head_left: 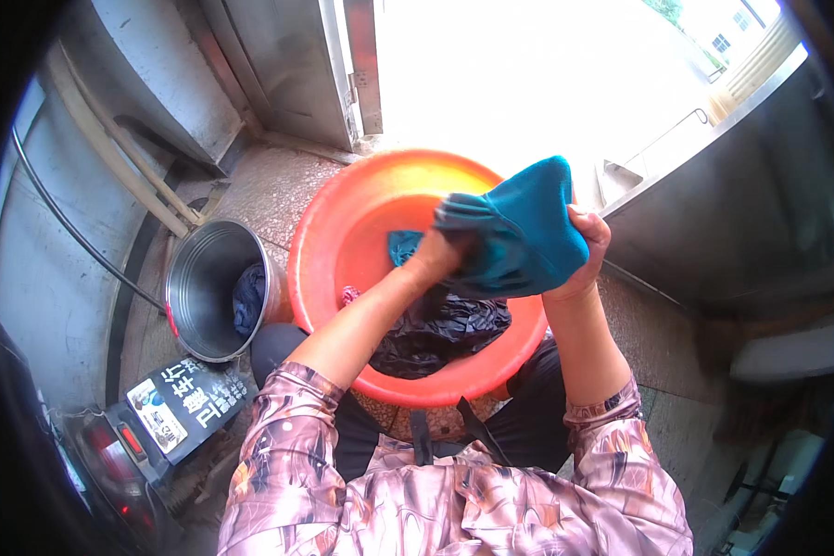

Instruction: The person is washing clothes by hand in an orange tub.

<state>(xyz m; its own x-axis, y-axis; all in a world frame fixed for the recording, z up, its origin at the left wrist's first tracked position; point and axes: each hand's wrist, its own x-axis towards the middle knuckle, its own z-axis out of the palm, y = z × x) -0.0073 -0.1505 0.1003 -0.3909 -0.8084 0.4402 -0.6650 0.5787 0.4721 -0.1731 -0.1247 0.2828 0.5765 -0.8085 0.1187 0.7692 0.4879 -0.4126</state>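
A teal cloth garment (532,229) is held up between my two hands, above the right part of a large orange plastic basin (417,393). My right hand (593,243) grips its right edge, thumb on top. My left hand (448,254) is blurred at the cloth's left end, where dark striped fabric shows; whether it grips the cloth or lies inside a fold cannot be told. In the basin lie dark, glossy wet-looking material (452,326), another teal cloth piece (404,247) and a small pink-and-white patterned bit (350,295).
A metal bucket (215,240) with dark blue cloth (250,295) inside stands left of the basin. A vehicle's rear mudflap (187,406) with writing is at lower left. Pipes (121,139) and a metal door (285,62) are at upper left; a metal panel (723,201) stands at right.
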